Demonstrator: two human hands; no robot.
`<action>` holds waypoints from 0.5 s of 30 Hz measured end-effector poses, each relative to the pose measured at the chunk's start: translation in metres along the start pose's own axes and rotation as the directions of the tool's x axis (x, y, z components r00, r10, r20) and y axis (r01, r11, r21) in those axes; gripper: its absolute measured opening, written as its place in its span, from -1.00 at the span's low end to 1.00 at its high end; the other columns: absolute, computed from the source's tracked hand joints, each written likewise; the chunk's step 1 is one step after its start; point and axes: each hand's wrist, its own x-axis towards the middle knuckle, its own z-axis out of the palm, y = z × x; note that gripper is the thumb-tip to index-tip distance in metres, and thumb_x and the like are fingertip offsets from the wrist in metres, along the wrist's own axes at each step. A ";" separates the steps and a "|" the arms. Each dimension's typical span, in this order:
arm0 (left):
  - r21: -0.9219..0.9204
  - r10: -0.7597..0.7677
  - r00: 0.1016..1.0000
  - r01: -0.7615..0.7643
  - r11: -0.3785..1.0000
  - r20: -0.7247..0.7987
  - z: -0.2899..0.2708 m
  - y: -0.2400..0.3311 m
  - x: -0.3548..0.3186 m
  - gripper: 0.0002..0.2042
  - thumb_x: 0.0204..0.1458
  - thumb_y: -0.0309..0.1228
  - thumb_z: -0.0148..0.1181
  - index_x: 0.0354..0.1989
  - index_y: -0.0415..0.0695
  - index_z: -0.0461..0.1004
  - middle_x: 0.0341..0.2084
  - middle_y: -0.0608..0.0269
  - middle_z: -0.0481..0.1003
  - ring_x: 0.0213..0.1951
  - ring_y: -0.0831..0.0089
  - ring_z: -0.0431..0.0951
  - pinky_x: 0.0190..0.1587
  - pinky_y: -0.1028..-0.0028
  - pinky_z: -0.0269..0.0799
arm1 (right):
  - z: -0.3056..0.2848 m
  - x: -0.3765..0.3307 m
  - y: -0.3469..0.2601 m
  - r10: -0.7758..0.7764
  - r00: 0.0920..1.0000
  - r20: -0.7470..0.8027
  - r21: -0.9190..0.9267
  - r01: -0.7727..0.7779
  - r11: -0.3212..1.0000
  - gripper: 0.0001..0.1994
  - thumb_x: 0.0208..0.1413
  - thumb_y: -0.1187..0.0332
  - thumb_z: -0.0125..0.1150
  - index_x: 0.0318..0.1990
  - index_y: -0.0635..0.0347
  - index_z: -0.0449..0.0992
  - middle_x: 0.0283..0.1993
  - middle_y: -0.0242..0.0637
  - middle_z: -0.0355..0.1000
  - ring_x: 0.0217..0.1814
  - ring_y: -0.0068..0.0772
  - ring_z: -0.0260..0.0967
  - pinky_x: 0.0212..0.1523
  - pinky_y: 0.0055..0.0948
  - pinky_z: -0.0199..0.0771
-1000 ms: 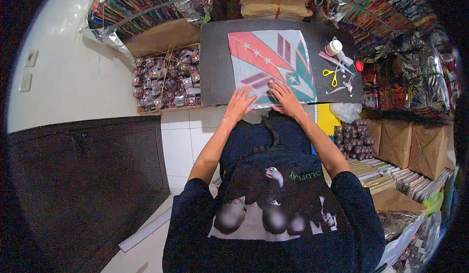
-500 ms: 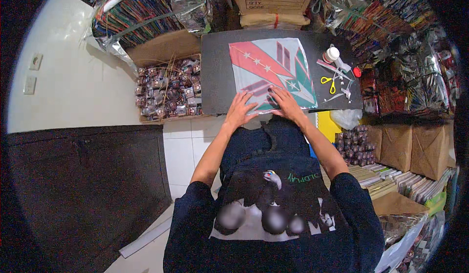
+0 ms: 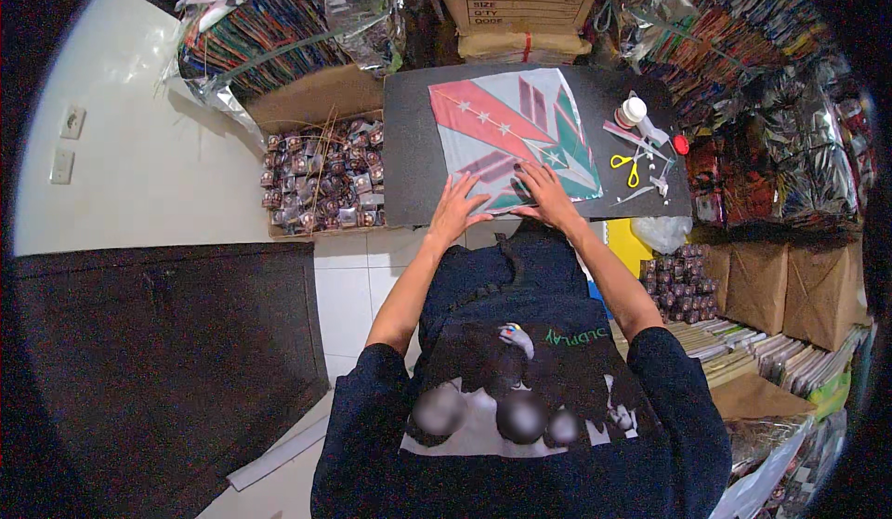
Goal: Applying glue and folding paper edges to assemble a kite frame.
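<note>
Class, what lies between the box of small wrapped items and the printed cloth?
In the head view, part of the black table lies between the box and the cloth.

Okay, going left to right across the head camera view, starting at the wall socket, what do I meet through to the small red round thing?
Wall socket, cardboard box, left hand, right hand, yellow-handled scissors, small red round thing.

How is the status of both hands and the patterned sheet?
Left hand, right hand: open, resting on patterned sheet, near side. Sheet: spread on black table. Yellow-handled scissors: right of sheet, not touching.
</note>
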 end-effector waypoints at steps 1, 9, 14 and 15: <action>-0.008 0.000 1.000 0.000 1.000 -0.006 0.001 -0.002 0.002 -0.54 -0.13 -0.04 0.35 -0.06 0.01 0.59 0.22 0.09 0.31 0.33 0.06 0.20 0.38 -0.09 -0.06 | 0.000 0.001 0.000 0.009 1.000 0.007 0.005 -0.009 1.000 -0.18 -0.14 -0.06 0.42 0.25 0.15 0.26 0.42 -0.13 0.11 0.44 -0.04 0.06 0.44 0.06 -0.08; 0.043 -0.006 1.000 0.005 0.999 0.017 0.004 -0.007 0.014 -0.59 -0.06 -0.06 0.32 -0.06 0.01 0.58 0.25 0.09 0.29 0.34 0.08 0.19 0.39 -0.10 -0.10 | 0.002 0.015 0.011 0.016 1.000 0.012 -0.014 -0.015 1.000 -0.16 -0.15 -0.11 0.40 0.25 0.15 0.26 0.42 -0.13 0.10 0.47 -0.08 0.01 0.47 0.07 -0.19; 0.139 0.040 0.998 -0.048 0.989 0.057 -0.002 0.000 0.028 -0.57 -0.06 -0.04 0.33 -0.08 -0.03 0.57 0.25 0.08 0.30 0.37 0.12 0.16 0.38 -0.08 -0.10 | -0.004 0.018 0.017 0.023 0.999 0.028 0.017 -0.024 1.000 -0.15 -0.17 -0.12 0.42 0.24 0.17 0.27 0.43 -0.13 0.08 0.48 -0.06 0.00 0.47 0.09 -0.21; 0.136 0.050 0.996 -0.061 0.989 0.080 -0.003 0.004 0.033 -0.55 -0.07 -0.02 0.34 -0.09 -0.06 0.55 0.24 0.10 0.32 0.36 0.13 0.17 0.38 -0.08 -0.10 | -0.003 0.018 0.019 0.018 0.999 0.031 0.001 -0.018 1.000 -0.15 -0.18 -0.12 0.42 0.24 0.17 0.27 0.43 -0.13 0.08 0.48 -0.07 -0.01 0.48 0.09 -0.22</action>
